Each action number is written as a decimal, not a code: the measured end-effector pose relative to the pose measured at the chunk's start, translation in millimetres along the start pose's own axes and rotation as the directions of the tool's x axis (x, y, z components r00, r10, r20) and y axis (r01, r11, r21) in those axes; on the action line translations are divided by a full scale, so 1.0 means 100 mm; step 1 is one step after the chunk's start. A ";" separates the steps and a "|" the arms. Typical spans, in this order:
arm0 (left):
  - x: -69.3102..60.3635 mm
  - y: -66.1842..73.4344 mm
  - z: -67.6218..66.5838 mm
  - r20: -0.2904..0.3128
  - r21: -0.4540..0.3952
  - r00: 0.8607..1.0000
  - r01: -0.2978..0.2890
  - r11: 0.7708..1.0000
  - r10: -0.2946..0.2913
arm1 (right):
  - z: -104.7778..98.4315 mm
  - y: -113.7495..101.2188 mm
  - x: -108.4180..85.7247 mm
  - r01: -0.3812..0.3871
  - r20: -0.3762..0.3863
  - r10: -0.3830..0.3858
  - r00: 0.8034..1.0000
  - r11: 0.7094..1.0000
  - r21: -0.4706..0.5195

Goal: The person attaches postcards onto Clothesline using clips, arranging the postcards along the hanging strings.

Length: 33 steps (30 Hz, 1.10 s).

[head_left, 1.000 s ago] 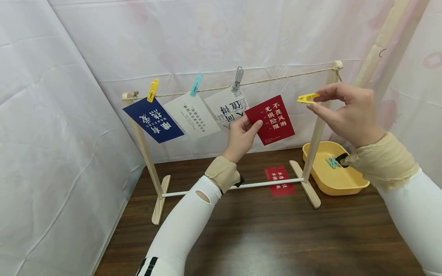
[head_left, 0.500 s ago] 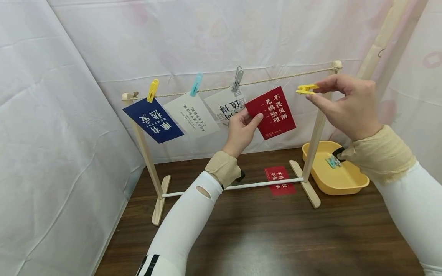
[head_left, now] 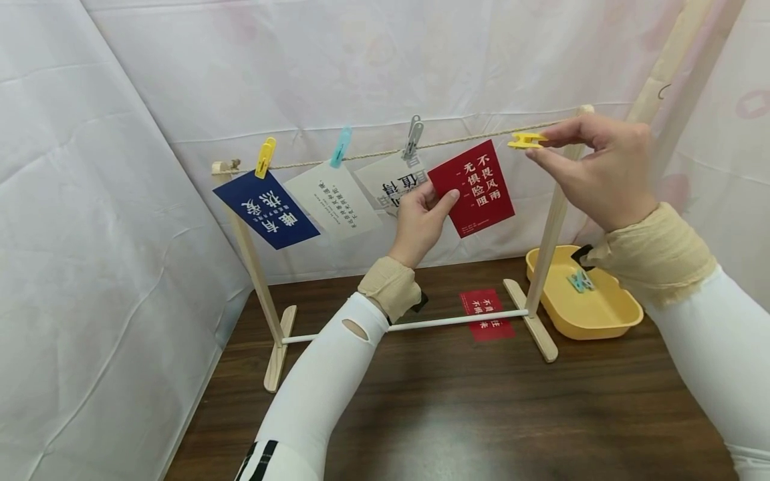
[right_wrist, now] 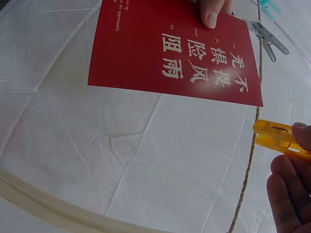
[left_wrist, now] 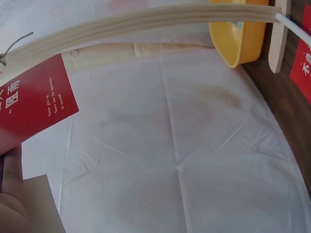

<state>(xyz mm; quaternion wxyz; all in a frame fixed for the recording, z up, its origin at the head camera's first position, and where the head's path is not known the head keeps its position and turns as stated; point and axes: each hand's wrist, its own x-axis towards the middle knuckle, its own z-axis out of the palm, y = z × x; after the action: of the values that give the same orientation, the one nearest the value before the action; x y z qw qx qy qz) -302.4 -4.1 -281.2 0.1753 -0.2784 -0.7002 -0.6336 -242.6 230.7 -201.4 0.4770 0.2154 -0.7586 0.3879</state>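
Note:
Between thumb and fingers my left hand (head_left: 423,224) pinches the left edge of a red card (head_left: 475,190) with white characters. The card's top corner reaches close to the rope (head_left: 469,137). My right hand (head_left: 601,167) pinches a yellow clothespin (head_left: 525,140) by its handle ends, to the right of the card and near the rope; clothespin and card are apart. In the right wrist view the clothespin's (right_wrist: 274,135) tip overlaps the rope; whether it touches cannot be told. Left of the red card, a grey clothespin (head_left: 413,138) holds a pale card (head_left: 385,177) on the rope, partly behind my left hand.
A blue card (head_left: 267,210) and a cream card (head_left: 333,204) hang under yellow and light-blue clothespins. The rope spans a wooden stand (head_left: 547,240). Another red card (head_left: 488,331) lies on the table beneath the crossbar. A yellow tray (head_left: 601,321) at right holds several clothespins (head_left: 580,281).
Both hands have risen toward the rope, the left with the red card and the right with the yellow clothespin. The right hand has also shifted slightly left.

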 end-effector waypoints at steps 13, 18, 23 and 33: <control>0.04 0.02 0.00 -0.030 -0.017 1.000 0.001 1.000 -0.002 | 0.04 -0.09 0.11 0.135 0.042 -0.137 0.990 0.989 0.058; 0.05 0.05 0.00 -0.032 -0.018 0.999 0.025 1.000 -0.026 | 0.05 -0.10 0.17 0.153 0.047 -0.156 0.987 0.987 0.049; 0.06 0.08 0.01 -0.054 -0.015 0.997 0.052 0.999 -0.053 | 0.09 -0.11 0.25 0.041 0.074 -0.046 0.996 0.997 0.058; 0.05 0.09 0.03 -0.065 -0.002 0.995 0.079 0.997 -0.079 | 0.17 -0.11 0.43 -0.044 0.160 0.037 0.986 0.998 0.041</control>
<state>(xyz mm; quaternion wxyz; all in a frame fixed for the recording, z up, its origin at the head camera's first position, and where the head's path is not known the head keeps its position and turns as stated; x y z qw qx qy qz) -300.6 0.2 -271.0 0.1727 -0.2296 -0.7049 -0.6485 -264.2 212.3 -163.5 0.4021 0.2409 -0.7898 0.3956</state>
